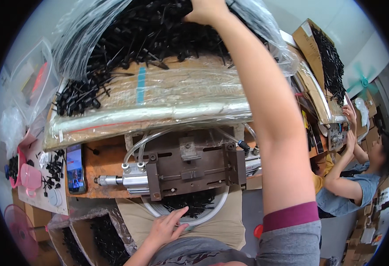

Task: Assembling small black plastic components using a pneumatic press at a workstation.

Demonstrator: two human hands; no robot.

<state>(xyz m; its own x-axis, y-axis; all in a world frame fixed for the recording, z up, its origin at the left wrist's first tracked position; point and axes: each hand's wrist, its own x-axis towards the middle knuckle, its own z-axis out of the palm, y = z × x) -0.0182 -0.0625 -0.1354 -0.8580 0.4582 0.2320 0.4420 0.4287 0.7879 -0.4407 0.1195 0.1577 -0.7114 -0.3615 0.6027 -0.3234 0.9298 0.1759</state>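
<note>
Orange bench [103, 156] | basket [223, 203]: black parts [196, 200]; left hand [163, 228] spread, empty, at rim [211, 217] | bag [86, 31]: same (heaped); right hand [207, 11] inside, grip unseen

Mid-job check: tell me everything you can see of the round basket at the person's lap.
The round basket has a thick, smooth, pale rim that looks like plastic, and a light, ribbed-looking inner wall. It faces up, over the beige trousers, and holds a loose heap of thin black parts. The dark metal fixture hides its far side. The left hand overlaps its near-left rim; whether it touches is unclear. Its underside is hidden.
</note>
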